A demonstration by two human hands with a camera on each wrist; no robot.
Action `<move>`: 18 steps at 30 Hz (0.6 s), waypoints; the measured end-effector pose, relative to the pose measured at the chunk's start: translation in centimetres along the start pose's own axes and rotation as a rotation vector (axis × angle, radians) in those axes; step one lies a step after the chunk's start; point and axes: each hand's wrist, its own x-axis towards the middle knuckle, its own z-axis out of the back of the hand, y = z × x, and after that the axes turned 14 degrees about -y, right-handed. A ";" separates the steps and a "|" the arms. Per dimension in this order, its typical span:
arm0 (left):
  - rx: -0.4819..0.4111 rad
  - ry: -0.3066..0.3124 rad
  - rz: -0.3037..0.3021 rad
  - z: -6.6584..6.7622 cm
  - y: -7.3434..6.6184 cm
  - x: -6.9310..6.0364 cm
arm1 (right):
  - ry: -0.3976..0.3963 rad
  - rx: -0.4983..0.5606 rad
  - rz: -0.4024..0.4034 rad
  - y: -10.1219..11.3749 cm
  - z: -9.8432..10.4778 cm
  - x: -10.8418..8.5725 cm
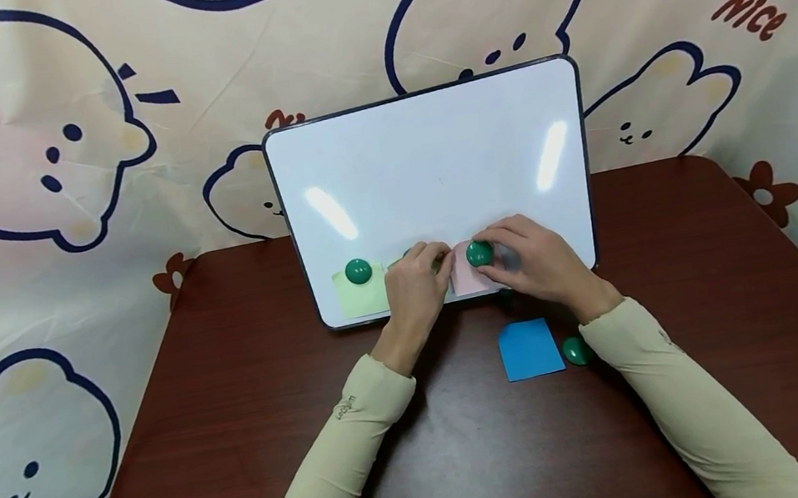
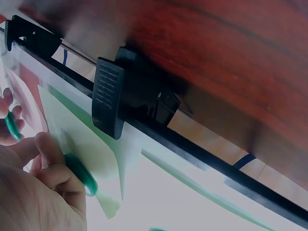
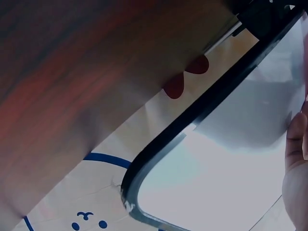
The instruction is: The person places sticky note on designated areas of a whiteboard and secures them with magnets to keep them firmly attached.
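Observation:
A whiteboard [image 1: 426,170] leans at the back of the table. My right hand [image 1: 532,259] pinches a round green magnet [image 1: 479,253] over a pink sticky note [image 1: 469,277] low on the board. At that note's left edge, my left hand [image 1: 415,285] pinches the paper between thumb and finger. Beneath the left hand, another green magnet [image 2: 81,174] sits on a pale green note [image 2: 82,130], mostly hidden in the head view. Farther left, a yellow-green note [image 1: 362,296] lies under a green magnet [image 1: 358,271]. Only part of the right hand [image 3: 296,144] shows in the right wrist view.
On the brown table [image 1: 464,459] lie a blue sticky note [image 1: 530,349] and a green magnet [image 1: 576,350] beside the right sleeve. Black clips [image 2: 108,98] hold the board's lower edge. A cartoon-printed cloth [image 1: 209,72] hangs behind.

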 end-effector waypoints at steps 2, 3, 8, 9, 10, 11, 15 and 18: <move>-0.001 0.002 0.000 0.0 0.0 0.0 | -0.007 0.001 0.004 -0.1 -0.2 0.0; -0.002 0.001 -0.001 0.0 0.0 0.0 | -0.011 0.000 0.006 -0.1 -0.2 0.1; -0.004 -0.003 0.000 0.1 -0.1 0.0 | -0.022 -0.009 0.026 -0.2 -0.5 0.2; -0.005 -0.005 0.000 0.1 -0.1 0.0 | -0.022 -0.010 0.027 -0.1 -0.5 0.3; -0.005 -0.005 0.001 0.1 -0.1 0.0 | -0.023 -0.011 0.029 -0.1 -0.5 0.3; -0.005 -0.006 0.002 0.1 -0.1 0.0 | -0.024 -0.009 0.030 -0.1 -0.6 0.3; -0.002 -0.010 0.000 0.1 -0.1 0.0 | -0.026 -0.011 0.026 -0.2 -0.7 0.5; -0.003 -0.012 -0.003 0.1 -0.1 0.0 | -0.025 -0.017 0.024 -0.1 -0.8 0.6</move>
